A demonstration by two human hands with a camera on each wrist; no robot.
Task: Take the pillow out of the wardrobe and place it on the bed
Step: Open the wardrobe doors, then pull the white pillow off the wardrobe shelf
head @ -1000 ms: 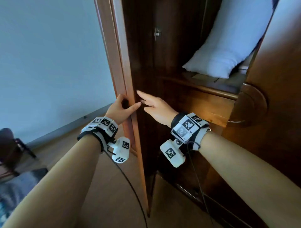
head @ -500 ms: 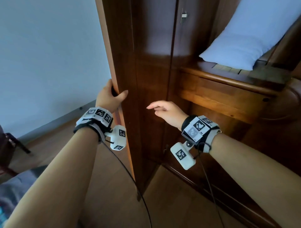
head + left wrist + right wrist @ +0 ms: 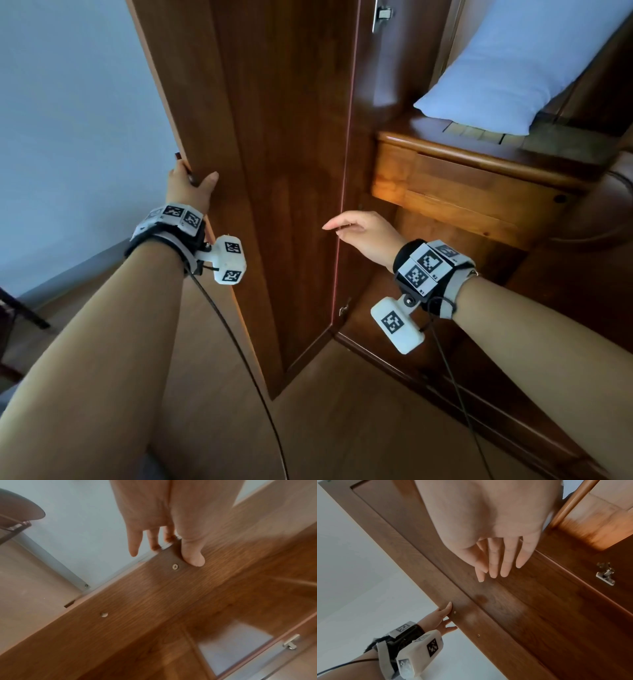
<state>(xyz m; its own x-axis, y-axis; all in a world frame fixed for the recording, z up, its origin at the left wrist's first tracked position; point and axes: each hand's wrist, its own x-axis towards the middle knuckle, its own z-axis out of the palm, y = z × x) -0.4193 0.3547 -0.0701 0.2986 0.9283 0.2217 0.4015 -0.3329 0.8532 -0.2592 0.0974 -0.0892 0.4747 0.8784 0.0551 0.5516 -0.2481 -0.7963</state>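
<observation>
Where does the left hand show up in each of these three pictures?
Head: left hand at centre left, gripping the door edge.
Left wrist: top centre, thumb on the door's face, fingers behind the edge.
Right wrist: lower left, on the same edge.
Shared landmark: the door.

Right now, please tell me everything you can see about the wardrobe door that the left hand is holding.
The wardrobe door is a tall panel of dark brown wood with a fine grain and a slight shine; we see its inner face. It stands swung open, upright, its foot just above the wooden floor. A metal hinge joins it to the cabinet near the top. Small screws sit near its free edge. The left hand grips that edge, thumb on the inner face. The right hand hovers open before the door.
</observation>
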